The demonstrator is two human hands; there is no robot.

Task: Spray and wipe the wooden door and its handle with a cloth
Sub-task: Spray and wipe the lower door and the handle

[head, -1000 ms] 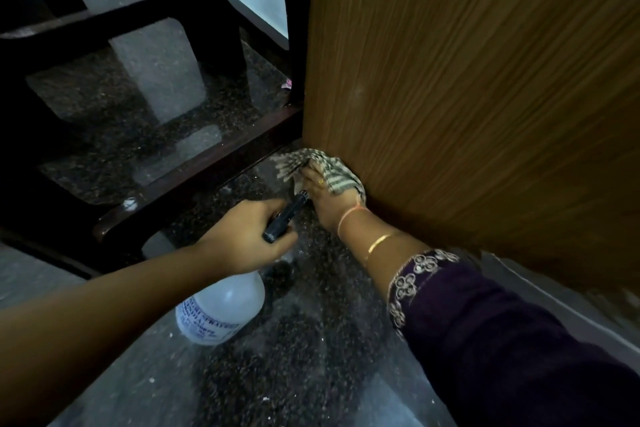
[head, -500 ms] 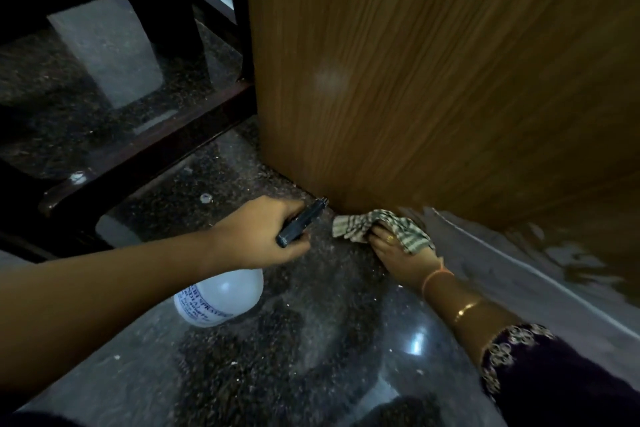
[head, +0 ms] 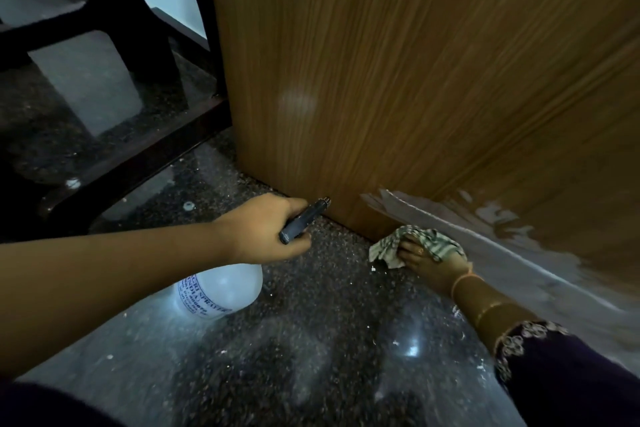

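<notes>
Both busy: left hand [head: 262,230] grips "SPRAYER"-labelled bottle [head: 221,289]; right hand [head: 430,265] clutches cloth [head: 385,249] by door [head: 381,80].

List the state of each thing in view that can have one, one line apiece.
wooden door, swung open off the dark threshold; handle out of view.
spray bottle, tilted, nozzle aimed at the door's bottom edge.
striped cloth, crumpled, low by the door's foot.
left hand, grips the spray bottle's head.
right hand, holds the striped cloth.
floor, glossy, dotted with white flecks.
</notes>
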